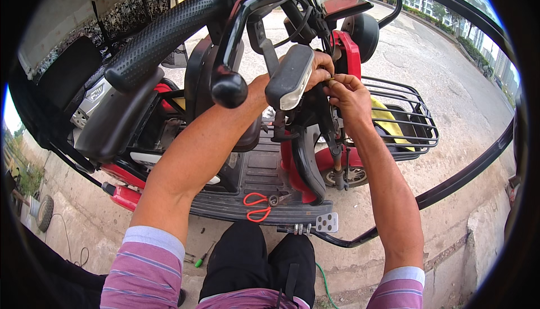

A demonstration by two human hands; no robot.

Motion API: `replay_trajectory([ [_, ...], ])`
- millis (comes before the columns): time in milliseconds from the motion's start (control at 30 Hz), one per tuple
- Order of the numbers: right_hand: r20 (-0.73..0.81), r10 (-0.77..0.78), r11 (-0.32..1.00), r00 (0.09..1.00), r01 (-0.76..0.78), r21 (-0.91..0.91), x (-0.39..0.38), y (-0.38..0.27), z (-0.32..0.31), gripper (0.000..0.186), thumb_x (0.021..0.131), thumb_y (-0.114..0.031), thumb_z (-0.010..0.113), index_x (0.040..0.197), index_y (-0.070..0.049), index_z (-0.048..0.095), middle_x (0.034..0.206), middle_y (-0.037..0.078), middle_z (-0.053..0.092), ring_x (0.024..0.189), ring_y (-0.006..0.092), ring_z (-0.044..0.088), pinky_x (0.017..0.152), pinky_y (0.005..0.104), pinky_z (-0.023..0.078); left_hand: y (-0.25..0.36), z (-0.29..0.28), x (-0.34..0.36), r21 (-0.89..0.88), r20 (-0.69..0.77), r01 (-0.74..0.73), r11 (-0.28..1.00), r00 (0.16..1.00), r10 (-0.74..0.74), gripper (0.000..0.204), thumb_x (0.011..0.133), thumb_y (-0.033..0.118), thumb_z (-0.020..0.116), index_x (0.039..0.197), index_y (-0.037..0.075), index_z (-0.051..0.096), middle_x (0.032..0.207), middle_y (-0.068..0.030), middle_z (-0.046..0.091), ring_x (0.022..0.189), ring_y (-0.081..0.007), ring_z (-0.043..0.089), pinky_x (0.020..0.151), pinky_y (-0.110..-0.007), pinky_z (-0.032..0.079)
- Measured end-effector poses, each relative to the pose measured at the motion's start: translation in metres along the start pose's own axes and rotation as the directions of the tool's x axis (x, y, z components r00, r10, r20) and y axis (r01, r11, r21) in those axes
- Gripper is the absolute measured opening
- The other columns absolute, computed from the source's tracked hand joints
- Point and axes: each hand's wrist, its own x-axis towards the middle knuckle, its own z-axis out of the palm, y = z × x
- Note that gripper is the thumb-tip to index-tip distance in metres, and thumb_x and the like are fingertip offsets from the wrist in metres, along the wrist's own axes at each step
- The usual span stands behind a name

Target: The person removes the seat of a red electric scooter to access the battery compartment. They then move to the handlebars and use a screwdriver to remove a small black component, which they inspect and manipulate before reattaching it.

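Observation:
Both hands meet at the front column of a red and black three-wheeled scooter, below the handlebar [169, 36]. My left hand [319, 71] reaches in behind a grey-black indicator lamp [289, 78], which hides part of it. Its fingertips are pinched together beside those of my right hand [350, 98]. My right thumb and fingers are closed too, at the same spot. Something tiny and yellowish shows between the fingertips; I cannot make out what it is. A black brake lever [228, 56] hangs between me and my left wrist.
Red-handled scissors [257, 212] lie on the ribbed footboard [261, 165], next to a small round dark thing [274, 200]. A pedal [327, 223] juts from the footboard's edge. A black wire basket [413, 115] with yellow cloth sits right. On the ground lies a green-handled screwdriver [199, 262].

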Motion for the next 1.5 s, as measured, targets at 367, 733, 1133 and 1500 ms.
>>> replay_trajectory([
  [367,-0.028,-0.038,0.999,0.999,0.037,-0.037,-0.002,0.001,0.002,0.019,0.091,-0.012,0.071,0.107,-0.003,0.066,0.096,0.005,0.072,0.08,0.0109,0.069,0.065,0.0218,0.049,-0.003,0.001,-0.001,-0.036,-0.031,-0.003,0.999,1.0,0.002,0.021,0.091,0.02,0.064,0.104,0.005,0.072,0.089,-0.0113,0.073,0.082,-0.023,0.07,0.076,-0.035,0.053],
  [733,-0.012,-0.169,0.978,0.986,0.166,-0.123,0.001,0.005,0.003,0.017,0.092,-0.012,0.07,0.107,-0.002,0.068,0.088,0.003,0.072,0.075,0.0076,0.066,0.064,0.0216,0.049,0.0,0.001,-0.002,-0.049,-0.032,0.012,0.999,0.999,-0.013,0.022,0.09,0.019,0.065,0.104,0.004,0.072,0.087,-0.0129,0.073,0.08,-0.023,0.07,0.075,-0.035,0.054],
  [1133,-0.018,-0.071,0.994,0.997,0.069,-0.082,0.004,0.002,0.003,0.017,0.095,-0.013,0.066,0.107,0.0,0.065,0.097,0.006,0.069,0.083,0.0128,0.07,0.067,0.0224,0.053,0.005,0.005,-0.004,-0.075,-0.087,0.049,0.996,0.995,-0.056,0.02,0.088,0.018,0.066,0.101,0.004,0.073,0.086,-0.0124,0.073,0.079,-0.0223,0.07,0.072,-0.034,0.053],
  [1500,-0.018,-0.058,0.982,0.998,0.054,-0.184,0.001,-0.005,0.002,0.024,0.095,-0.022,0.067,0.101,0.001,0.067,0.092,0.007,0.072,0.08,0.0124,0.071,0.065,0.0233,0.053,0.006,0.005,-0.004,0.014,-0.042,0.043,0.999,0.998,-0.043,0.02,0.087,0.02,0.066,0.099,0.008,0.074,0.083,-0.0107,0.073,0.075,-0.0217,0.07,0.069,-0.034,0.053],
])
